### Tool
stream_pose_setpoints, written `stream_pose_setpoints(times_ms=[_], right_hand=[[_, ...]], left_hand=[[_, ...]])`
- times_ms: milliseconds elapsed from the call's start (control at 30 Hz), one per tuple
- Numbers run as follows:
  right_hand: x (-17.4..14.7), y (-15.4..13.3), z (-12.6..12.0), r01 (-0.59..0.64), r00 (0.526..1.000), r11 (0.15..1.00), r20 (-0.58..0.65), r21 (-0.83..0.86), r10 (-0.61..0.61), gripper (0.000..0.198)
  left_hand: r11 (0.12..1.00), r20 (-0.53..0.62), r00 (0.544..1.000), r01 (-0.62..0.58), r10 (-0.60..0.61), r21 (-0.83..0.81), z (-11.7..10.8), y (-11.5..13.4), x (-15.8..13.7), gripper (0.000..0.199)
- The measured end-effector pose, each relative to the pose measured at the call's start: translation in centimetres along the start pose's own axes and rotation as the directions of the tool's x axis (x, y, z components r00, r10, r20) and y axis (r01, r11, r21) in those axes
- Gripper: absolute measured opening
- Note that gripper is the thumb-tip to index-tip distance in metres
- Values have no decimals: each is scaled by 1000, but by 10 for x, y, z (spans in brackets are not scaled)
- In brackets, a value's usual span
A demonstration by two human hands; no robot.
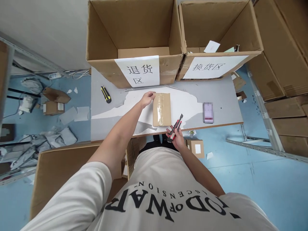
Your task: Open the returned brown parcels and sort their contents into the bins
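Observation:
A small cardboard box point(165, 110) with a strip of clear tape down its front face sits on the table in front of me. My left hand point(147, 99) has its fingers closed at the box's upper left corner. In my right hand point(177, 138), just below the box's lower right corner, is a red and black utility knife point(177, 125). Its tip points up and to the right, apart from the box. Whether the blade is out is too small to tell.
Behind stand two large open cartons point(168, 69) point(251, 55) with paper labels; the right one holds papers. A yellow and black utility knife point(106, 94) lies at left, a phone point(208, 112) at right. An open carton point(69, 170) stands beside me, and grey bags point(48, 144) lie further left.

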State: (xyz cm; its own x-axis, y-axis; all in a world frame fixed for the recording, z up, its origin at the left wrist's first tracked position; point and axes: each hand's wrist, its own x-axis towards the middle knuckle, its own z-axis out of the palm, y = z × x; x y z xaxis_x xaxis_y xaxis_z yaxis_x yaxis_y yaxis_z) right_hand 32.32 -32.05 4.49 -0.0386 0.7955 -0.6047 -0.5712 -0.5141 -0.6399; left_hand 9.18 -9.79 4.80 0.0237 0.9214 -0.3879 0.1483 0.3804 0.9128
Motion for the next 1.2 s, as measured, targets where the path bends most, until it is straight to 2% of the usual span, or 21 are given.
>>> stream_pose_setpoints(times_ms=[200,300,400,567,700,767,833,867,933,1000,1067,1133,1200], right_hand=[[15,-6,0,51,998,998,-41,40,-50,32],[28,-27,-3,122,992,992,-46,27,-121,31],[51,-59,-4,180,984,984,-7,-19,-180,30],[102,-109,3,195,980,961,77,-197,-183,30],[134,-125,18,175,978,916,171,-361,-120,31],[145,-127,25,160,979,896,184,-415,-90,32],[151,-126,28,156,980,887,182,-434,-84,33],[151,-126,27,169,978,885,182,-434,-98,34],[146,-125,19,223,971,865,181,-450,-156,38],[132,-122,4,287,957,808,181,-515,-224,42],[111,-118,-16,303,953,730,189,-613,-237,47],[88,-111,-34,269,963,675,209,-687,-171,58],[68,-104,-45,234,969,666,227,-708,-98,73]], left_hand=[[983,-55,998,3,-13,-186,3,-1,-13,24],[971,-129,992,-39,8,-235,-1,2,-28,26],[965,-254,967,-97,33,-244,-5,-1,-53,28],[965,-455,890,-107,-13,-238,7,-30,-113,31],[970,-497,860,-11,-114,-241,26,-63,-148,30],[979,-493,858,50,-144,-199,30,-74,-155,30],[992,-509,852,93,-125,-87,28,-77,-157,33],[995,-529,845,96,-82,-2,26,-75,-156,37],[974,-541,838,52,77,220,18,-65,-151,51],[878,-420,866,-45,273,477,11,-50,-144,70],[714,-143,914,-190,379,674,6,-33,-135,82],[558,132,920,-333,369,760,5,-20,-126,88],[462,271,904,-405,331,789,7,-13,-119,97]])
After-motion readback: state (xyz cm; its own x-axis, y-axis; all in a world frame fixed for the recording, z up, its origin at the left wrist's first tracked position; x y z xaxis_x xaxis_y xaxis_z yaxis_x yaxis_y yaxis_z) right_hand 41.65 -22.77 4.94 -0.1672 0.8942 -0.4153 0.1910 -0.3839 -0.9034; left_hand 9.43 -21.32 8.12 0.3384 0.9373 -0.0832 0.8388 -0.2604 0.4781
